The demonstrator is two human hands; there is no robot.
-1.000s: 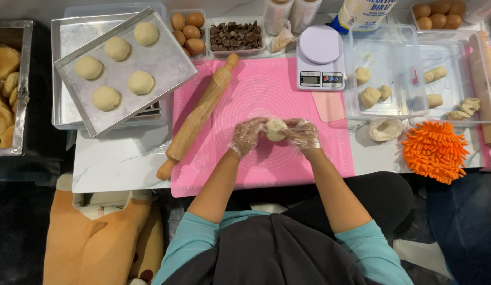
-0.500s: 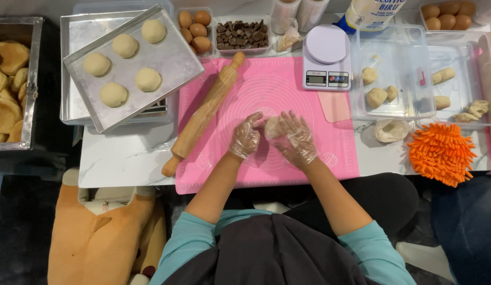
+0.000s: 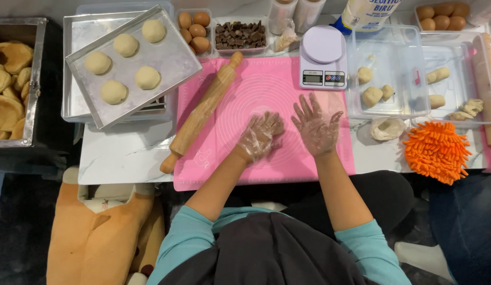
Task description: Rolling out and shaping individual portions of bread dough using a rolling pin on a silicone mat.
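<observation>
Two hands in thin clear gloves are over the pink mat [image 3: 266,95]. Her left hand [image 3: 260,134] is cupped, palm down, and I think the dough ball is under it, pressed on the mat. I can't see the dough itself, so I can't tell its shape or which way it points. If it is like the dough balls [image 3: 125,45] on the tray [image 3: 171,60], it is round and has no long side. Her right hand [image 3: 315,124] is wide open, fingers spread, flat just above the mat and close beside the left. It holds nothing.

Dough like this looks soft and light. It would squash if you squeezed hard, and it may stick a bit to the gloves. I'd say it is best to cup it gently from the top and sides, not pinch it.

Left of the hands lies a rolling pin [image 3: 203,111], slanted across the mat's edge, one end toward the eggs [image 3: 194,30]. Past the mat sits a small scale [image 3: 322,57]. More dough bits are in a clear tub [image 3: 382,74] on the right, near an orange mitt [image 3: 436,150].
</observation>
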